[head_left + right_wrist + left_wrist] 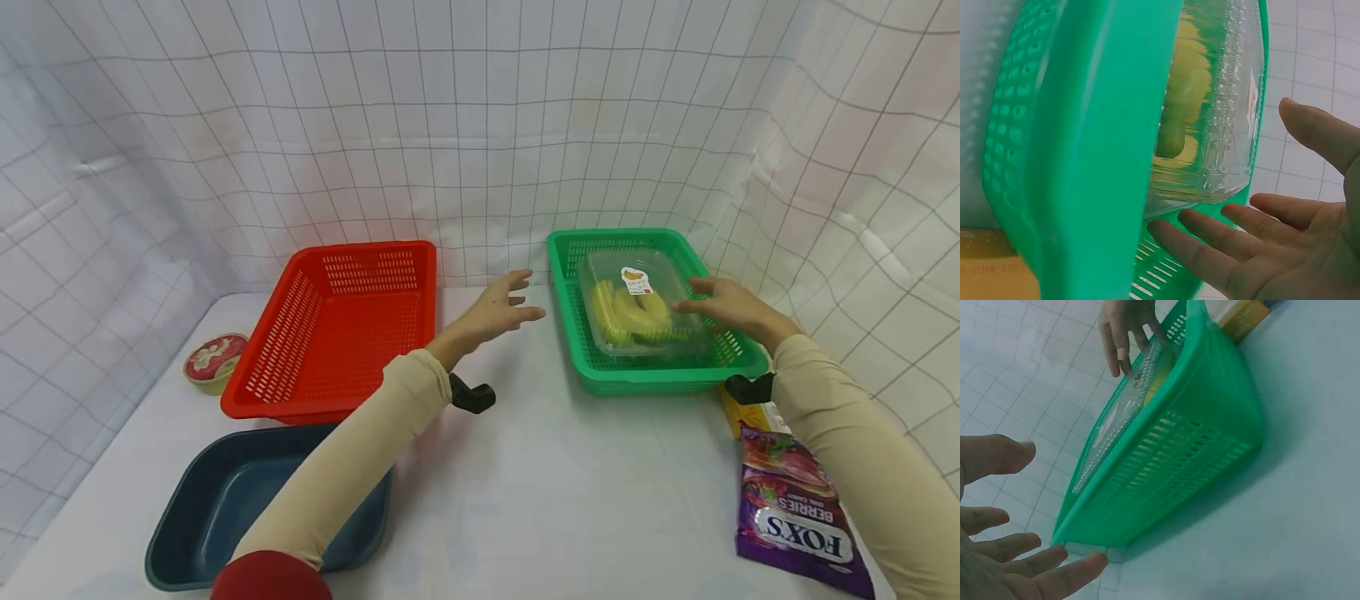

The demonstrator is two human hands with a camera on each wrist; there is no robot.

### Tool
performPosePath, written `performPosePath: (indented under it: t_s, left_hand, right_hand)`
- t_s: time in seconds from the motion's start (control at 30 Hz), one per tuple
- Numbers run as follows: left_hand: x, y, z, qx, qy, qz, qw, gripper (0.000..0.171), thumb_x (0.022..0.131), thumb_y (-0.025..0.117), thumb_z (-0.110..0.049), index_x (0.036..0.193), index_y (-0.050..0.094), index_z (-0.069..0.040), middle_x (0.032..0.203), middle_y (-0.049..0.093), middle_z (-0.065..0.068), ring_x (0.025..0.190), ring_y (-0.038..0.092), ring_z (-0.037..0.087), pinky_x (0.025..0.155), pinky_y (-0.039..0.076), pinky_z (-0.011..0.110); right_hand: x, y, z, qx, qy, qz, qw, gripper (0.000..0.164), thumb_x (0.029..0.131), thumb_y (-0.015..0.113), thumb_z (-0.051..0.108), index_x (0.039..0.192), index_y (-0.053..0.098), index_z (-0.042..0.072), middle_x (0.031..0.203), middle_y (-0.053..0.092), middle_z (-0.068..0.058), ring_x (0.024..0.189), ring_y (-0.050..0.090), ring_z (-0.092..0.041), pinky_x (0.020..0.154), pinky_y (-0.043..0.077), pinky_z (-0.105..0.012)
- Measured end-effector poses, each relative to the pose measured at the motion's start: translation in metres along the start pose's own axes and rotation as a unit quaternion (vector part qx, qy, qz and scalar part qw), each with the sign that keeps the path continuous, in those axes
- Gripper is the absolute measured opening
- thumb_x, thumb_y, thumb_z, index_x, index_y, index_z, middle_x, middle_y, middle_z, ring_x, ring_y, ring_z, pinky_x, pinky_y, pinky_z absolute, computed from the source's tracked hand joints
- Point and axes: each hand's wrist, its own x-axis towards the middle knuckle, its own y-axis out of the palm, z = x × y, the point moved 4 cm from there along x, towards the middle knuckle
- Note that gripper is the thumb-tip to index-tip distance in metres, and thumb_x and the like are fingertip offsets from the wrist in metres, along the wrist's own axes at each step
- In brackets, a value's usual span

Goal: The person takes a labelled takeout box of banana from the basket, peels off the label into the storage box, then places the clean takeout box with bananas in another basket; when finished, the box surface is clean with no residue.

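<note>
My left hand, left of the green basket, and right hand, at its right side, spread empty; the clear box inside looks light, flimsy: I'd cup its sides.

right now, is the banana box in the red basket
No, the banana box sits in the green basket.
</note>
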Motion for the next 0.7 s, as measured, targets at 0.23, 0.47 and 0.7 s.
performPosePath:
  t_s: [0.23, 0.47, 0.7]
  left_hand:
    - [0.010, 0.033, 0.008, -0.063, -0.036, 0.018, 0.9972, 0.082, 0.092, 0.068, -0.008, 0.157, 0.019, -0.014, 0.161, 0.020, 0.013, 0.142, 0.032, 0.035, 0.091, 0.054, 0.040]
    - [0.014, 0.053, 0.012, -0.138, -0.046, 0.038, 0.9887, 0.093, 0.087, 0.067, 0.008, 0.158, 0.011, -0.013, 0.161, 0.016, 0.017, 0.138, 0.037, 0.040, 0.082, 0.058, 0.038]
    - [0.015, 0.063, 0.015, -0.166, -0.048, 0.049, 0.9838, 0.098, 0.083, 0.066, 0.018, 0.158, 0.008, -0.009, 0.157, 0.022, 0.018, 0.131, 0.048, 0.037, 0.083, 0.057, 0.033]
  right_hand:
    - [0.002, 0.003, -0.005, 0.028, 0.012, 0.025, 0.999, 0.088, 0.102, 0.053, 0.035, 0.152, -0.004, -0.010, 0.155, 0.004, -0.038, 0.137, 0.016, -0.059, 0.097, 0.043, -0.063]
    - [0.006, 0.007, -0.014, 0.038, 0.027, 0.046, 0.998, 0.085, 0.103, 0.050, 0.033, 0.150, -0.004, -0.012, 0.154, 0.001, -0.039, 0.136, 0.014, -0.061, 0.097, 0.043, -0.063]
    - [0.009, 0.009, -0.021, 0.056, 0.030, 0.068, 0.996, 0.077, 0.105, 0.044, 0.024, 0.151, -0.007, -0.010, 0.154, -0.005, -0.039, 0.134, 0.011, -0.064, 0.096, 0.042, -0.065]
